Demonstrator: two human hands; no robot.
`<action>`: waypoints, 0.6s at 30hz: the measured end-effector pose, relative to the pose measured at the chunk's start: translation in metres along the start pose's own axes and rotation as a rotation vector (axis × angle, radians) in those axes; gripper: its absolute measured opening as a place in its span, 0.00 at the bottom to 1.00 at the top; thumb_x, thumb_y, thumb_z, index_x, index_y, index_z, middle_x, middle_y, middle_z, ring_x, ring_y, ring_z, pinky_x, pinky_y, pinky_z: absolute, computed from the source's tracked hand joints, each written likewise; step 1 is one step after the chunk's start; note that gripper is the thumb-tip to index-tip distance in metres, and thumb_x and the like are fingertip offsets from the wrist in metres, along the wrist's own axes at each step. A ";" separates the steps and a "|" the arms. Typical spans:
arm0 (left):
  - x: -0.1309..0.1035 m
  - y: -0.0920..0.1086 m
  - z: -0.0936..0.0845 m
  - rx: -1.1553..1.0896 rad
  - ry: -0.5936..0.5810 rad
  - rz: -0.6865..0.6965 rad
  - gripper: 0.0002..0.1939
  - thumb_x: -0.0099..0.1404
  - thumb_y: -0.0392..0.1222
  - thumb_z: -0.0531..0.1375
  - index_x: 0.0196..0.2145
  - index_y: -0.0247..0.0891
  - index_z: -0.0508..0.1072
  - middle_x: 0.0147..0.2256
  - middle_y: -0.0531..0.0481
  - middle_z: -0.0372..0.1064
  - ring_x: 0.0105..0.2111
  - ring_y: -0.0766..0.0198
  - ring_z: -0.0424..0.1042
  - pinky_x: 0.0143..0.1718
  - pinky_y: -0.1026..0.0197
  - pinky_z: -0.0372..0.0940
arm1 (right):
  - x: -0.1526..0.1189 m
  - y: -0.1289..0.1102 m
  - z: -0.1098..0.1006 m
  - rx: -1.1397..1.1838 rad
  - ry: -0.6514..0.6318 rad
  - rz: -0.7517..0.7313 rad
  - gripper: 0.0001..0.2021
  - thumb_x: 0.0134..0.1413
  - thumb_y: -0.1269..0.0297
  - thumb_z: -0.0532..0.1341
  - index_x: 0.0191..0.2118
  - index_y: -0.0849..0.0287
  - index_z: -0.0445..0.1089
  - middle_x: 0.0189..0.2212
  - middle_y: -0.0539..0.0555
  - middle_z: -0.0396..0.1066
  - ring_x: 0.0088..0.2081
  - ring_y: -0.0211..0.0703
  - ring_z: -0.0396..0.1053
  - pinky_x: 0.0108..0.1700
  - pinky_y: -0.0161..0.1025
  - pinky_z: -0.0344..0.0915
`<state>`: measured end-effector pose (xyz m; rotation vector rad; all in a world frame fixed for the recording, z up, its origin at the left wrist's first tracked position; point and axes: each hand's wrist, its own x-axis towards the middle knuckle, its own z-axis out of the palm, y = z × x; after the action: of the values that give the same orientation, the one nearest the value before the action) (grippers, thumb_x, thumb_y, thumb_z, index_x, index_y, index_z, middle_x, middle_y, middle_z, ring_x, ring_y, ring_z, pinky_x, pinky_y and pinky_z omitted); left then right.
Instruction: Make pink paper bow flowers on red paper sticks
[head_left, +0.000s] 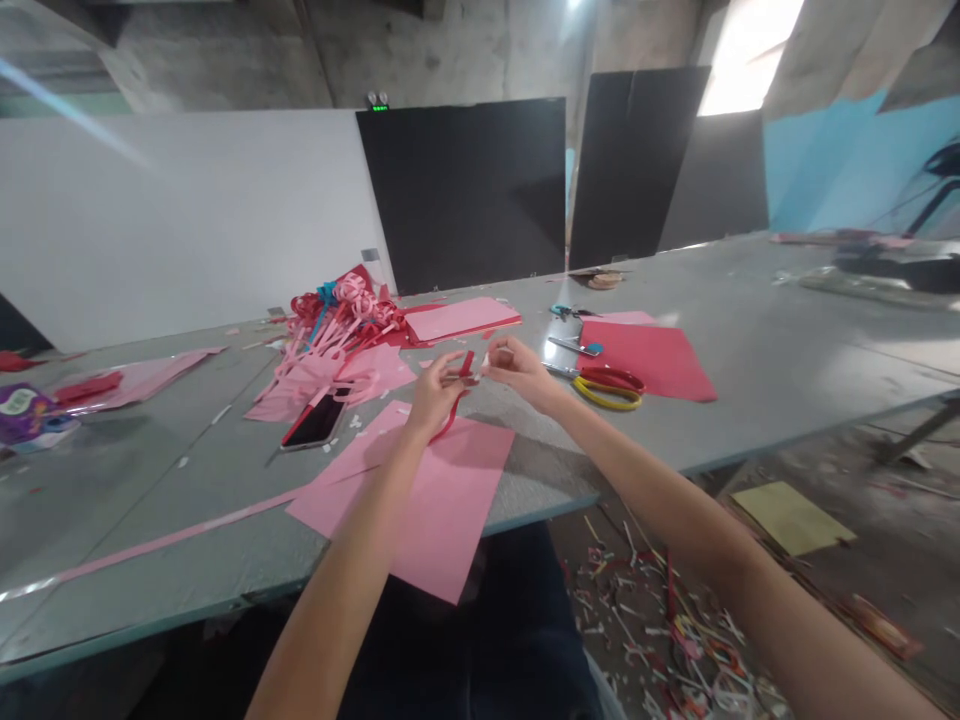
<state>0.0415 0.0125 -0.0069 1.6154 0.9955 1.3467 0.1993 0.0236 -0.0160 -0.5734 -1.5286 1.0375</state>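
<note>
Centrally, a red paper strip point(459, 385) is pinched between the left hand point(435, 392) and the right hand point(517, 368), both closed on it above a pink sheet point(427, 500) on the grey table point(787, 370). Just right, yellow-handled scissors point(604, 385) are laid beside a red sheet point(652, 360). A phone point(315, 420) is seen left, with curled paper strips point(337, 315) piled farther.

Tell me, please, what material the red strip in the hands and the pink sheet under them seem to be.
Red strip: probably thin matte paper; it bends in a loose curve between the left hand and right hand. Pink sheet: likely matte craft paper; it lies flat, with straight cut edges, and overhangs the table.
</note>
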 end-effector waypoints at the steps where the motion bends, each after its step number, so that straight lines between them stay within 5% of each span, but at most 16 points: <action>1: 0.000 -0.002 0.001 -0.002 0.016 0.001 0.16 0.52 0.36 0.60 0.41 0.40 0.69 0.33 0.50 0.73 0.31 0.63 0.74 0.35 0.59 0.68 | 0.000 0.000 0.001 -0.006 0.006 0.005 0.16 0.40 0.61 0.65 0.35 0.55 0.58 0.22 0.42 0.61 0.25 0.32 0.61 0.30 0.33 0.57; 5: -0.002 -0.005 0.006 0.007 0.019 0.011 0.09 0.58 0.41 0.56 0.36 0.37 0.71 0.32 0.48 0.72 0.30 0.63 0.73 0.33 0.58 0.67 | -0.002 0.000 0.005 -0.052 -0.019 0.033 0.15 0.43 0.60 0.63 0.36 0.55 0.58 0.25 0.45 0.65 0.28 0.35 0.64 0.30 0.35 0.58; 13: -0.005 -0.004 0.002 0.237 0.086 0.163 0.09 0.57 0.45 0.58 0.26 0.37 0.71 0.26 0.51 0.71 0.31 0.62 0.70 0.35 0.60 0.63 | -0.006 -0.001 0.008 -0.161 -0.048 -0.069 0.17 0.48 0.61 0.59 0.43 0.54 0.55 0.23 0.44 0.64 0.26 0.35 0.63 0.28 0.34 0.57; 18: -0.005 -0.005 0.000 0.160 0.121 0.145 0.07 0.55 0.42 0.59 0.31 0.38 0.74 0.34 0.48 0.74 0.36 0.61 0.71 0.40 0.59 0.64 | -0.010 0.000 0.009 -0.220 -0.077 -0.095 0.17 0.50 0.62 0.58 0.44 0.55 0.51 0.25 0.46 0.68 0.29 0.37 0.67 0.30 0.36 0.59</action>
<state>0.0402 0.0096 -0.0136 1.7714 1.0990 1.5093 0.1932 0.0128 -0.0207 -0.6112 -1.7345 0.8329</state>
